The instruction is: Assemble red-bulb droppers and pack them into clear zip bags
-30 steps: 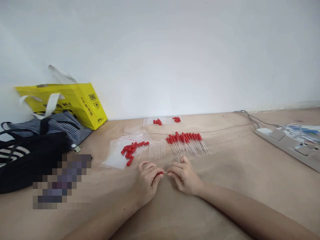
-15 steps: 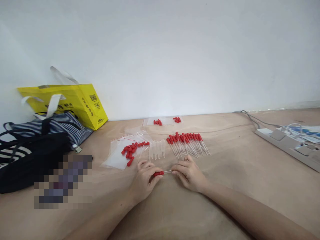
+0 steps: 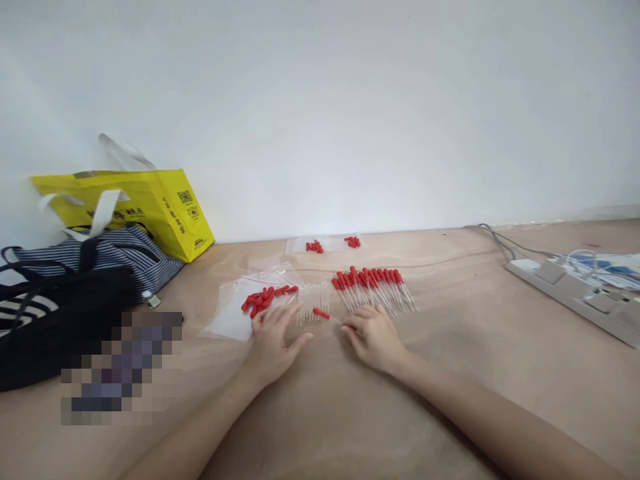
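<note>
Between the fingertips of the two hands in the head view, a dropper (image 3: 321,313) with a red bulb points its bulb end toward the left hand. The right hand (image 3: 373,335) pinches its clear stem between thumb and fingers. The left hand (image 3: 273,343) holds nothing that shows; its thumb stands well apart from its fingers, which are slightly spread and reach forward. Just beyond those left fingertips lie loose red bulbs (image 3: 259,300) on a clear plastic bag (image 3: 227,317); whether a fingertip touches one, I cannot tell. Ahead of the gap between the hands, right of the left fingers, is a row of clear tubes (image 3: 309,301). Just past the right fingers, bulbed droppers (image 3: 373,277) lie side by side, red ends away from the hand. Farther ahead of both sets of fingers, near the wall (image 3: 350,133), another clear bag (image 3: 334,240) bears two small clusters of red bulbs. Well left of the left fingers is a yellow bag (image 3: 193,220); well right of the right fingers, a power strip (image 3: 565,297).
</note>
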Action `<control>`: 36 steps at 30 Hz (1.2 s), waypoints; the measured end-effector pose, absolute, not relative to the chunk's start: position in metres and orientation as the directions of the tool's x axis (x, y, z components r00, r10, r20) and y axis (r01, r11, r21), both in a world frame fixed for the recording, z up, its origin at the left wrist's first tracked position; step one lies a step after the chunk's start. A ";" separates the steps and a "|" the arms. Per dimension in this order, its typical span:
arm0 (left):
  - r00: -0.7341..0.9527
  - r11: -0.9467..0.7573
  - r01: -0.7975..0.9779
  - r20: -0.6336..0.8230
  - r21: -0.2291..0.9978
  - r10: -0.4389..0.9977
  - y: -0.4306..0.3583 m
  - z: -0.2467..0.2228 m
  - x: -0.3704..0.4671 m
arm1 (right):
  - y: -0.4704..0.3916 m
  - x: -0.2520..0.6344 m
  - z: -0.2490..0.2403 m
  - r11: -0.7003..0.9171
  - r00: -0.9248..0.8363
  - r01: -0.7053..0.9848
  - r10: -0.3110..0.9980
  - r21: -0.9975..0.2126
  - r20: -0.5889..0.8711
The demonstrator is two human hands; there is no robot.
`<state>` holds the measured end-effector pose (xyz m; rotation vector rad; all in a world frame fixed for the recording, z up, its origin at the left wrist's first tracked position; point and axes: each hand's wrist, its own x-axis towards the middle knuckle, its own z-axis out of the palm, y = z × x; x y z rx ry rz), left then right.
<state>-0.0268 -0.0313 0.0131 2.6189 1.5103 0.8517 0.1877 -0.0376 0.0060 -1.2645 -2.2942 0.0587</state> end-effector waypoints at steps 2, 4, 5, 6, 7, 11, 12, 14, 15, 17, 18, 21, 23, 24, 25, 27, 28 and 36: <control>0.249 -0.396 0.885 0.469 0.246 0.848 -0.023 0.014 -0.037 | -0.027 0.184 0.008 0.404 -0.265 0.841 0.888 -0.359 0.376; 0.124 -0.251 0.942 0.463 0.223 0.877 -0.016 0.013 -0.048 | -0.013 0.177 0.010 0.238 -0.094 0.880 0.936 -0.412 0.339; 0.076 -0.190 0.960 0.458 0.208 0.886 -0.013 0.013 -0.053 | -0.005 0.173 0.011 0.174 -0.029 0.892 0.943 -0.418 0.331; 0.039 -0.140 0.971 0.451 0.193 0.892 -0.010 0.013 -0.057 | 0.003 0.167 0.012 0.126 0.019 0.902 0.944 -0.414 0.330; 0.013 -0.103 0.978 0.446 0.179 0.895 -0.008 0.013 -0.060 | 0.009 0.162 0.012 0.083 0.059 0.911 0.943 -0.403 0.327; -0.016 -0.052 0.988 0.434 0.145 0.901 -0.006 0.014 -0.065 | 0.027 0.143 0.013 -0.048 0.150 0.936 0.951 -0.350 0.272; -0.016 -0.050 0.989 0.436 0.139 0.900 -0.006 0.015 -0.065 | 0.028 0.140 0.012 -0.055 0.149 0.941 0.954 -0.335 0.260; -0.019 -0.044 0.990 0.446 0.131 0.895 -0.006 0.015 -0.064 | 0.030 0.136 0.011 -0.044 0.125 0.950 0.960 -0.308 0.249; -0.018 -0.044 0.991 0.451 0.128 0.892 -0.006 0.015 -0.064 | 0.030 0.136 0.011 -0.034 0.112 0.954 0.963 -0.298 0.247; -0.014 -0.048 0.991 0.461 0.123 0.887 -0.006 0.015 -0.064 | 0.030 0.137 0.009 -0.016 0.092 0.956 0.965 -0.294 0.246; -0.010 -0.051 0.992 0.468 0.119 0.884 -0.006 0.016 -0.064 | 0.029 0.138 0.009 -0.007 0.086 0.954 0.965 -0.299 0.249; 0.019 -0.070 0.994 0.502 0.083 0.865 -0.008 0.018 -0.064 | 0.027 0.139 0.009 0.020 0.072 0.949 0.958 -0.314 0.277; 0.047 -0.080 0.996 0.525 0.041 0.850 -0.010 0.019 -0.064 | 0.025 0.138 0.011 0.043 0.052 0.948 0.956 -0.316 0.287; 0.059 -0.082 0.996 0.530 0.020 0.846 -0.010 0.019 -0.063 | 0.024 0.136 0.012 0.053 0.040 0.948 0.958 -0.314 0.284; 0.069 -0.083 0.997 0.528 0.003 0.846 -0.011 0.019 -0.063 | 0.023 0.135 0.013 0.059 0.030 0.949 0.961 -0.310 0.275; 0.082 -0.086 0.996 0.509 -0.016 0.857 -0.012 0.018 -0.061 | 0.022 0.131 0.016 0.051 0.024 0.955 0.969 -0.294 0.246; 0.086 -0.088 0.996 0.497 -0.019 0.863 -0.012 0.017 -0.060 | 0.022 0.129 0.018 0.042 0.027 0.958 0.972 -0.283 0.235; 0.013 -0.014 1.000 0.482 -0.003 0.876 -0.014 0.024 -0.065 | 0.023 0.129 0.022 0.028 0.026 0.973 0.973 -0.230 0.228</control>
